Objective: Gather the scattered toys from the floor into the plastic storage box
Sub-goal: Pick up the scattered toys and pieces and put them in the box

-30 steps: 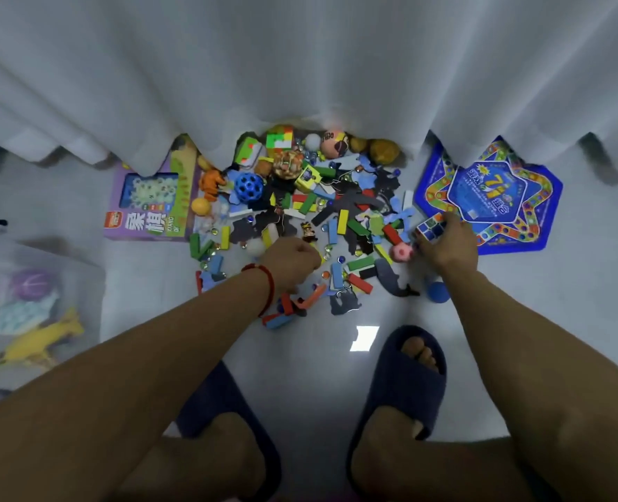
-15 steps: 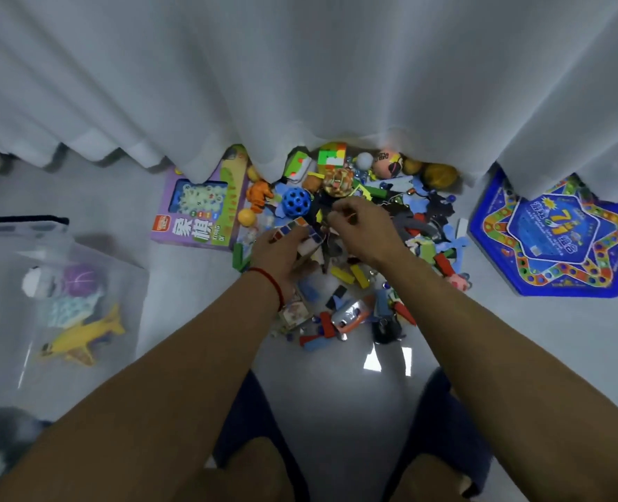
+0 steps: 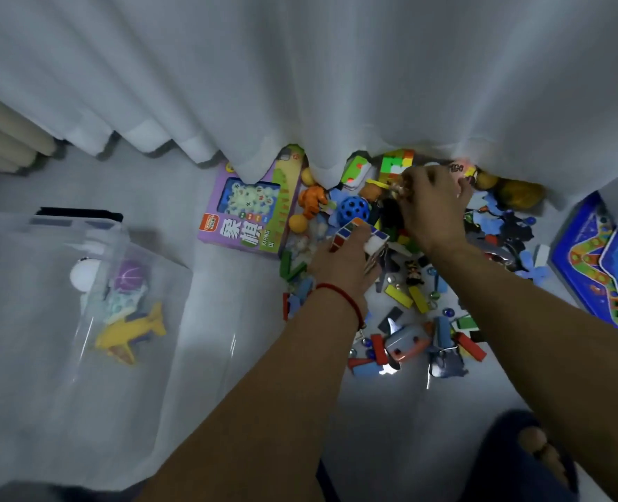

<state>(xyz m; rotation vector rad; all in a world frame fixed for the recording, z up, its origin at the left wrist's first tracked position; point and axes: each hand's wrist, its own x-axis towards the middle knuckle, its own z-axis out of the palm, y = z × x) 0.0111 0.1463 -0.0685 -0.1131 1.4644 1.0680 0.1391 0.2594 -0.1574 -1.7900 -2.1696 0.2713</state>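
A strip of bare pale floor (image 3: 235, 302) is left open between the clear plastic storage box (image 3: 148, 255) and the heap of scattered coloured toys (image 3: 419, 302). Beyond the heap, passage is closed by the white curtain (image 3: 300, 85), whose hem is draped over the purple game carton (image 3: 253, 211) beside the heap.

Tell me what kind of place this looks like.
Probably a room in a home: white curtains hang to a pale floor, with a toy pile and a boxed game beneath them.
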